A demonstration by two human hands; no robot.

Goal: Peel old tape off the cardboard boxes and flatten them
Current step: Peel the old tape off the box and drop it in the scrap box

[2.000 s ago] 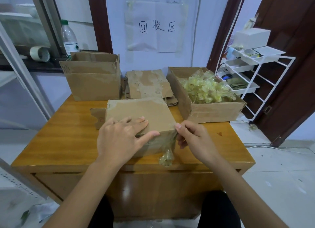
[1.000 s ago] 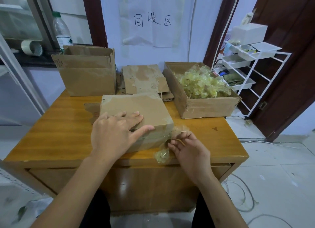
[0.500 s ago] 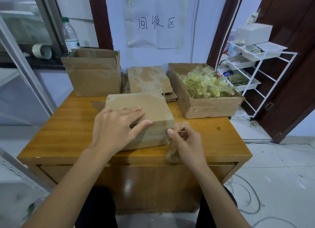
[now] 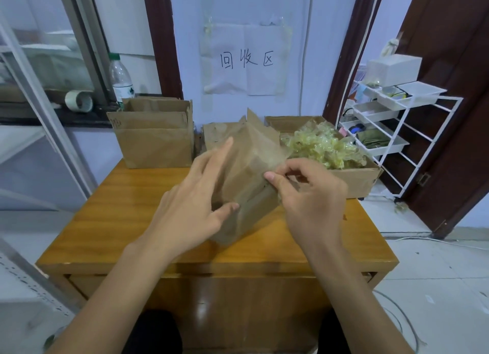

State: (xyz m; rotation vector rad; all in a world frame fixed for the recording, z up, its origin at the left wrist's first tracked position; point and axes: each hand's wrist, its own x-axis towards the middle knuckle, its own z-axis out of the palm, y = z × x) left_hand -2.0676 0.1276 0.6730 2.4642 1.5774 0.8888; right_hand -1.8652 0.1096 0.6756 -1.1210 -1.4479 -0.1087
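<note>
Head view is showing the small cardboard box [image 4: 248, 184] tipped up on one corner above the middle of the wooden table [image 4: 127, 208], blurred with motion. The left hand [image 4: 195, 208] is bracing the box from nine o'clock, fingers straight and spread along its side, thumb pressing the near face. The right hand [image 4: 309, 197] is working at the three o'clock edge, thumb and curled fingers pinching what looks like a strip of clear tape [image 4: 272, 158], though blur is making the strip's extent hard to tell.

To do this step well, the person should probably be pulling the tape low and along the seam, not straight up, so the strip is coming away whole and not tearing the paper face. The bracing hand should be pressing close to the peel line to stop the light box from lifting. The scrap box [image 4: 352, 176] at two o'clock, heaped with yellowish tape [image 4: 322, 147], looks like the place for the strip; the open box [image 4: 156, 139] at eleven o'clock is waiting.
</note>
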